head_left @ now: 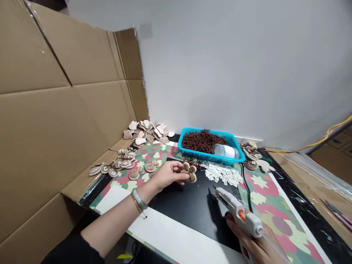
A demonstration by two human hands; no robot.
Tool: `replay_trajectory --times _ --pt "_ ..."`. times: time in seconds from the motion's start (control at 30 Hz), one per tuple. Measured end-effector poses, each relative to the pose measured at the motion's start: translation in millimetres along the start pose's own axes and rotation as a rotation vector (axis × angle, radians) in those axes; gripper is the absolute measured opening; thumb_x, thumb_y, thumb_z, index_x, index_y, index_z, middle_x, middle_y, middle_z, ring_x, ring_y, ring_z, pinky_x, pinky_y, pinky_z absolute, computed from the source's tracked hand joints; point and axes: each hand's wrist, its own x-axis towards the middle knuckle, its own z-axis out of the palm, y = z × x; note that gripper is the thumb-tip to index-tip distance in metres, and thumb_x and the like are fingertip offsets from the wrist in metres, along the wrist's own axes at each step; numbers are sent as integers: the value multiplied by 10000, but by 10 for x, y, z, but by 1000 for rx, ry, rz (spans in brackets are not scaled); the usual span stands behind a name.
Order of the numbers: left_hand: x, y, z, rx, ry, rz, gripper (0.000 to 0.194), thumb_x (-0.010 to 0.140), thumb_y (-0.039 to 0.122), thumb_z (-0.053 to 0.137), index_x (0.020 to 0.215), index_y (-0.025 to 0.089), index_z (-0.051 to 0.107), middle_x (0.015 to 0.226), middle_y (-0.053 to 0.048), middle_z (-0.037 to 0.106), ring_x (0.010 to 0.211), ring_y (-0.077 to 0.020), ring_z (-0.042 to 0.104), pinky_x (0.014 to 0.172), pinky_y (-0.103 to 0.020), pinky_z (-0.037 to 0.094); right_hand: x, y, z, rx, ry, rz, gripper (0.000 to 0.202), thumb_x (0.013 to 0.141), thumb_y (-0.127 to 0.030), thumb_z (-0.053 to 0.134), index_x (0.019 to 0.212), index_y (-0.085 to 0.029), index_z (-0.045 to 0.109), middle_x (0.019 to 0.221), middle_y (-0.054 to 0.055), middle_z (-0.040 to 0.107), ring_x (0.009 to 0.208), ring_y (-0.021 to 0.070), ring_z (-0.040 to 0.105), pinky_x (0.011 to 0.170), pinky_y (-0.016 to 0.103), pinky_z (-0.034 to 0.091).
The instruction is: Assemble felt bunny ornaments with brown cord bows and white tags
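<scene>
My left hand (171, 173) pinches a small brown felt piece with rounded ears and a pale edge (191, 177) above the black mat (187, 205). Closed around the handle of a white glue gun (233, 206), my right hand (251, 240) is at the lower right. The gun's dark nozzle points up and left, apart from the felt piece. A heap of small white tags (224, 174) lies behind the nozzle. Two loose felt pieces, one of them brown and round (134, 174), rest left of my left hand.
A blue basket (210, 155) holds dark brown twisted ties (202, 142) and a clear container (226, 151). Felt pieces are heaped at the back left (150, 130), left (123, 160) and right (251, 156). Scissors (337, 212) lie far right. Cardboard (55, 128) walls the left side.
</scene>
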Motion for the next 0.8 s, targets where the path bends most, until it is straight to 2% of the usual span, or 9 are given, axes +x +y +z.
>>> replay_trajectory --times 0.1,0.23,0.33,0.47,0.57,0.8 --pt "152 -22 129 -68 1 -4 466 636 361 863 997 115 698 974 -141 759 819 -210 725 605 -233 523 -29 -4 -38 -18 54 83 322 823 -571 591 831 -267 699 593 26 638 502 217 561 437 310 425" --pt "313 -89 211 -59 15 5 476 686 369 841 1082 140 708 1043 -139 766 863 -211 741 617 -220 535 -42 -87 -97 17 140 126 336 783 -607 607 842 -299 728 741 55 715 724 306 671 559 344 518" --pt "362 -152 232 -70 28 -1 434 688 384 840 1034 145 734 1039 -133 771 889 -217 742 647 -229 549 -32 -137 -110 116 113 134 314 771 -625 611 821 -337 726 855 54 747 872 348 694 657 362 554" --pt "333 -169 225 -106 23 -36 432 673 390 849 1022 157 748 1027 -118 775 903 -220 738 690 -247 565 -55 -176 -70 218 38 177 411 849 -624 537 895 -257 717 883 79 741 838 319 694 728 374 556" --pt "296 -143 222 -120 9 -67 398 699 401 822 1000 149 757 1013 -117 774 901 -215 736 684 -237 565 -79 -195 -38 255 12 214 453 851 -623 552 912 -206 717 869 92 734 794 291 677 720 362 539" --pt "243 -104 259 -143 -11 -93 342 714 387 798 964 156 769 996 -109 774 886 -209 725 716 -258 558 -78 -226 -10 299 -33 190 402 860 -602 565 926 -230 698 836 66 725 694 244 656 659 328 523"
